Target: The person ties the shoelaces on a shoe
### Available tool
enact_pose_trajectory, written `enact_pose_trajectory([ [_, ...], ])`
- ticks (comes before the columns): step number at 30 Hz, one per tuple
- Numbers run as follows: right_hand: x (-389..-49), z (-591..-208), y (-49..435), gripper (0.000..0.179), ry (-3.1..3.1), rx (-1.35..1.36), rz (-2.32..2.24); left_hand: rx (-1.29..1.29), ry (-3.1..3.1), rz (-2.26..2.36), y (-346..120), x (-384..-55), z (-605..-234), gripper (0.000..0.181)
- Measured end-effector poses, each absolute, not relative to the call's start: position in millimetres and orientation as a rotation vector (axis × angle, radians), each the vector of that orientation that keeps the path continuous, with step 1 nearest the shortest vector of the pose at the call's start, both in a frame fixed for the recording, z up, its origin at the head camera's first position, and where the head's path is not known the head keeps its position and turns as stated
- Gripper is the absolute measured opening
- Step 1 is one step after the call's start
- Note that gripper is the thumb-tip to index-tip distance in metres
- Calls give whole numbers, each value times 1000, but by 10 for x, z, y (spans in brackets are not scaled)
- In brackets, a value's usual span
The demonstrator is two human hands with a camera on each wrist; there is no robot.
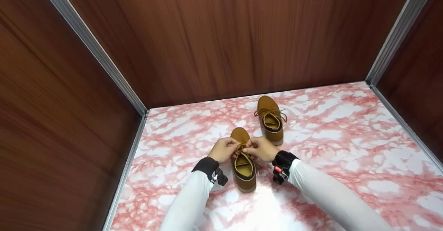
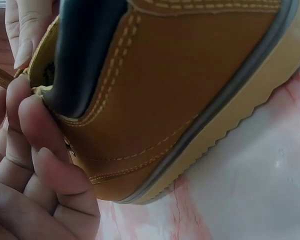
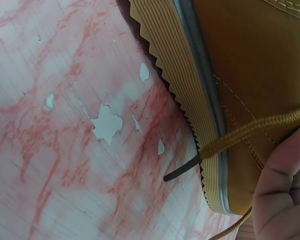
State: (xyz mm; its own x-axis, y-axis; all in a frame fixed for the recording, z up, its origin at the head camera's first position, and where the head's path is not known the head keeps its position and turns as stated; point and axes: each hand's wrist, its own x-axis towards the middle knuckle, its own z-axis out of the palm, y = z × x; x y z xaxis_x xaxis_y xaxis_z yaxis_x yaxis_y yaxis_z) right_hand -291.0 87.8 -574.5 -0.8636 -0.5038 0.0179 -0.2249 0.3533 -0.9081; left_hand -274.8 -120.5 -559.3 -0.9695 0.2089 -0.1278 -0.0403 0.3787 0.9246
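A tan lace-up shoe [image 1: 245, 184] stands upright on the floor, toe pointing away from me. Over its lacing, my left hand [image 1: 223, 149] and right hand [image 1: 263, 149] meet from either side, almost touching. Each pinches the tan shoelace [image 3: 240, 134] between thumb and fingers. In the left wrist view, the left fingers [image 2: 27, 107] are curled at the lace beside the shoe's dark padded collar [image 2: 87, 55]. One dark-tipped lace end hangs over the sole in the right wrist view, where only part of the right hand shows. The fingers partly hide the knot area.
The matching shoe [image 1: 275, 136], its laces tied in a bow, stands farther forward and to the right. Dark wood-look panels [image 1: 221, 40] with grey metal corner strips [image 1: 104, 56] enclose the red-and-white marbled floor [image 1: 332, 162] at the back and both sides.
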Motion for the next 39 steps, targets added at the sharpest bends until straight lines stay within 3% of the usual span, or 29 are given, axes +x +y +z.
enact_pose_trajectory([
  [30, -2901, -5665, 999, 19, 2378, -574, -1504, 233, 2353, 1686, -1221, -2708, -5620, 11],
  [39, -2798, -5408, 976, 47, 2381, -613, -1482, 239, 2357, 1698, -1249, -2685, -5631, 14],
])
